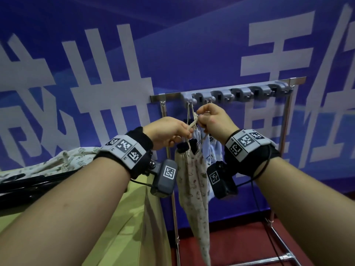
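drawstring [192, 125] of hanging floral pouch [194, 185], contents hidden, pinched by left hand [167, 131] and right hand [213, 120].

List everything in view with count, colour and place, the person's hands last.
hook rail: one, grey, atop the stand
stand: one, silver metal, against the banner
cream bag: one, cream with small print, hanging below the hands
blue bag: one, pale blue and white, behind the cream bag
cord: one, beige, running up to a rail hook
banner: one, blue with white characters, backdrop
table cover: one, yellow-green, lower left
floral cloth: one, white and green, on the table
floor: red, lower right
left hand: pinches the cord
right hand: pinches the cord
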`<state>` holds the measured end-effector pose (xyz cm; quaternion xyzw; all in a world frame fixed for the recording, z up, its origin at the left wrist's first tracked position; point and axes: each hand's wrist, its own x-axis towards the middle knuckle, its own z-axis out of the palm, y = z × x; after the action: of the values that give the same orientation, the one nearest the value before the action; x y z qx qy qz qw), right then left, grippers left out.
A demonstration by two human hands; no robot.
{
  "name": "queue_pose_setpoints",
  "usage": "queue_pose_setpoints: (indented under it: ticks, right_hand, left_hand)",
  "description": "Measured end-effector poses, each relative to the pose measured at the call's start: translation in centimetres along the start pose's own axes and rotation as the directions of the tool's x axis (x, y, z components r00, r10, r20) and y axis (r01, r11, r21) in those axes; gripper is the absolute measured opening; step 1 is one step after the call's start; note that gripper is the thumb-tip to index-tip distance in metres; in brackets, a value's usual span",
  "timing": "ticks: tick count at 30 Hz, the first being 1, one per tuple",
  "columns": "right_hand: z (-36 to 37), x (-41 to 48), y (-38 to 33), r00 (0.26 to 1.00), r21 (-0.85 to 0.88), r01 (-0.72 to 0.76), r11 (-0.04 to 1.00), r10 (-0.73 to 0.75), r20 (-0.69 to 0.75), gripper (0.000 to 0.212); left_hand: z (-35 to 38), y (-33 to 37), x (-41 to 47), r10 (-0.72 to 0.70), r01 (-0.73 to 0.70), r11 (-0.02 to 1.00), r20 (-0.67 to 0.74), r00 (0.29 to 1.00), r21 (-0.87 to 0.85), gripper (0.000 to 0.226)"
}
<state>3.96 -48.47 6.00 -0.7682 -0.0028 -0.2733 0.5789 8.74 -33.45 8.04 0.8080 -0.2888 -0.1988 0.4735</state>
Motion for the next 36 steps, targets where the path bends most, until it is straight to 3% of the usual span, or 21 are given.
queue_pose_setpoints:
  ticks: [3,8,13,21,23,26,31,36]
  right_hand:
    - [-0.7,-0.1,1.1,0.999,-0.059,-0.004,0.998,0.005,0.032,0.024]
    - [-2.3,-0.3,2.7,0.998,-0.079,-0.012,0.997,0.017,0.065,0.008]
    - [-4.7,-0.6,4.7,0.995,-0.132,-0.038,0.991,0.049,0.085,0.027]
    - [-8.0,-0.7,6.4,0.994,-0.213,-0.073,0.974,0.088,0.060,0.028]
    - [-8.8,-0.3,7.0,0.997,-0.195,-0.082,0.977,0.084,0.000,0.030]
    - [-9.7,0.3,7.4,0.982,-0.160,-0.098,0.982,0.070,-0.175,0.029]
    - [-10.6,0.7,8.2,0.960,-0.180,-0.070,0.981,0.018,-0.278,0.026]
    - [-11.4,1.9,8.9,0.945,-0.170,-0.110,0.979,0.050,-0.325,0.025]
  left_hand:
    - [0.0,0.0,0.2,-0.075,0.083,0.994,0.110,0.991,-0.068,0.020]
    - [1.7,0.0,1.7,-0.037,0.045,0.980,0.045,0.998,-0.196,0.020]
    - [3.7,0.9,3.4,-0.026,0.033,0.966,0.031,0.999,-0.257,0.018]
    - [6.5,2.5,6.6,-0.042,0.048,0.893,0.024,0.999,-0.448,0.025]
    - [6.8,2.9,7.4,-0.041,0.059,0.907,0.052,0.998,-0.418,0.020]
    - [7.4,3.4,8.1,-0.028,0.048,0.972,0.089,0.996,-0.229,0.017]
    - [8.7,4.5,9.8,0.013,-0.012,0.996,-0.005,1.000,0.092,0.020]
    - [9.4,4.8,11.9,0.035,-0.033,0.996,-0.013,0.999,0.085,0.013]
